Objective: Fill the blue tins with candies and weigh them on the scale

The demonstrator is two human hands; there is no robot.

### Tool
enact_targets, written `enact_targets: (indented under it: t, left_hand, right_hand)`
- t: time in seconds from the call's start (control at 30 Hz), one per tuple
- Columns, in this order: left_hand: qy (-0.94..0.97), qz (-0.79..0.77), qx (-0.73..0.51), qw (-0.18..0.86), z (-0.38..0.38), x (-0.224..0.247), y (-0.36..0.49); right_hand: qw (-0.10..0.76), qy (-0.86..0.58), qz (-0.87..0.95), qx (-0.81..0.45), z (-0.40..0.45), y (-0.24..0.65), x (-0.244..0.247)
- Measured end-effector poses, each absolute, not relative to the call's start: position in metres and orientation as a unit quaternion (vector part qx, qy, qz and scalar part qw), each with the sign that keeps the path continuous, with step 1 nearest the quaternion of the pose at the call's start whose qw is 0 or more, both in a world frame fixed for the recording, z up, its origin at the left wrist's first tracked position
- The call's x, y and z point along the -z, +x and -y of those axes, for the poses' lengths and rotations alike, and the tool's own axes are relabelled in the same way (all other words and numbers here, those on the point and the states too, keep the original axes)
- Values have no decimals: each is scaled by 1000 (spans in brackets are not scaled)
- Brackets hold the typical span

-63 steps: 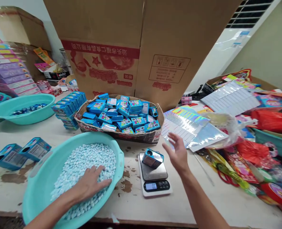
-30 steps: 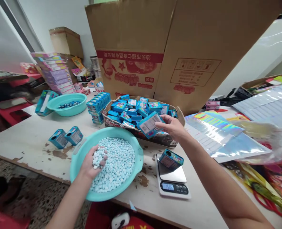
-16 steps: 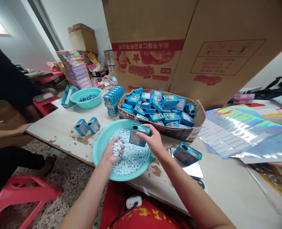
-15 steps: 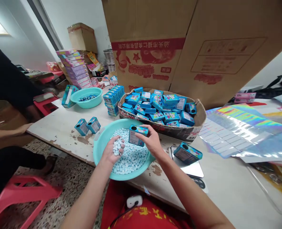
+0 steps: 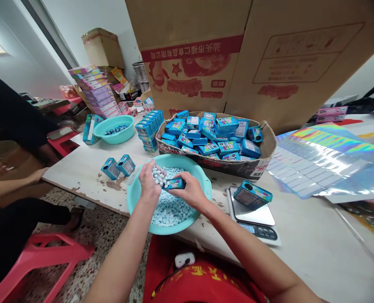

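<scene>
My left hand [image 5: 148, 183] is cupped around a heap of small pale-blue and white candies [image 5: 159, 174], tipped toward the box beside it. In my right hand [image 5: 191, 191] lies a small blue candy box [image 5: 175, 184], tilted so its end faces the heap; its opening is hidden by the candies. Both hands are over a turquoise basin [image 5: 207, 189] holding many loose candies [image 5: 171, 212]. To the right, a similar blue box [image 5: 253, 195] rests on a kitchen scale [image 5: 263, 216].
Behind the basin, a cut-down carton [image 5: 271, 149] holds many blue boxes. Two boxes [image 5: 125, 165] stand to the left, near stacked boxes [image 5: 149, 130] and a second basin [image 5: 126, 132]. Holographic sheets [image 5: 326, 168] lie right. A co-worker's hand [image 5: 39, 173] is at the table's left edge.
My left hand has risen and turned, tipping its candies toward the box. My right hand has brought the box left and laid it over from upright. The view has shifted slightly.
</scene>
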State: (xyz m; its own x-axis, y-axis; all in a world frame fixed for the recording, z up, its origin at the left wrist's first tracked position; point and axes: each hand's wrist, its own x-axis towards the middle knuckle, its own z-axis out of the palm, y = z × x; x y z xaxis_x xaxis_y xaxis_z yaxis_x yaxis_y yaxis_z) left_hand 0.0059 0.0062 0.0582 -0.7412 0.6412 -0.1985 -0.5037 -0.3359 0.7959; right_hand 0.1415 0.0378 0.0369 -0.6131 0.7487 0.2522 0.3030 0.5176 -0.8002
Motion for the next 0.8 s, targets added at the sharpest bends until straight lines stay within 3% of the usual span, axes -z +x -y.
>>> enact_targets:
  t: [0.8]
  left_hand:
    - [144, -485, -795, 334, -10, -69, 11]
  right_hand:
    - [293, -365, 777, -420, -42, 140, -43]
